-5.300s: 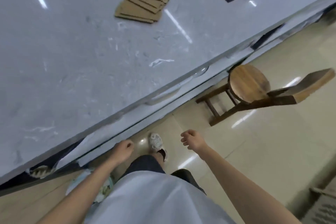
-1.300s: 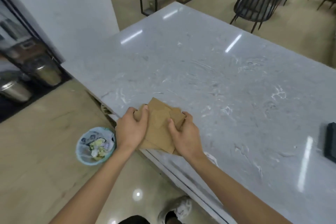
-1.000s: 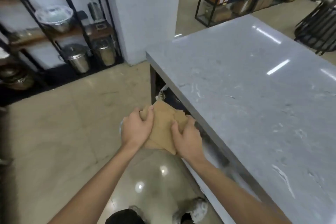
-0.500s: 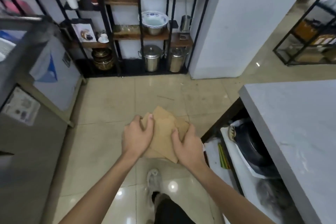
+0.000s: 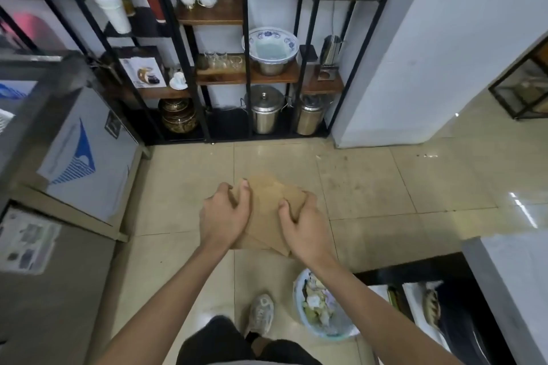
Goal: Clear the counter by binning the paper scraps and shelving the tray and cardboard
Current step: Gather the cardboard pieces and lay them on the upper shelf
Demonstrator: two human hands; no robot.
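A stack of brown cardboard pieces [image 5: 267, 204] is held flat in front of me, over the tiled floor. My left hand [image 5: 224, 215] grips its left edge and my right hand [image 5: 305, 224] grips its right edge, thumbs on top. A black metal shelving unit [image 5: 246, 47] with wooden boards stands straight ahead against the wall. The bin [image 5: 321, 310], a pale blue basket holding paper scraps, sits on the floor by my right forearm. A corner of the grey marble counter [image 5: 516, 281] shows at the lower right.
The shelves carry cups, a blue-patterned bowl [image 5: 269, 46], steel pots [image 5: 264, 109] and a brown jar [image 5: 178, 114]. A grey appliance [image 5: 68, 142] stands to the left and a white pillar [image 5: 421, 47] to the right. My shoe [image 5: 261, 312] is on the floor beside the bin.
I have turned away from the counter with the cardboard stack held in both hands. The shelving unit now faces me and looks closer; the counter has slid off to the lower right.
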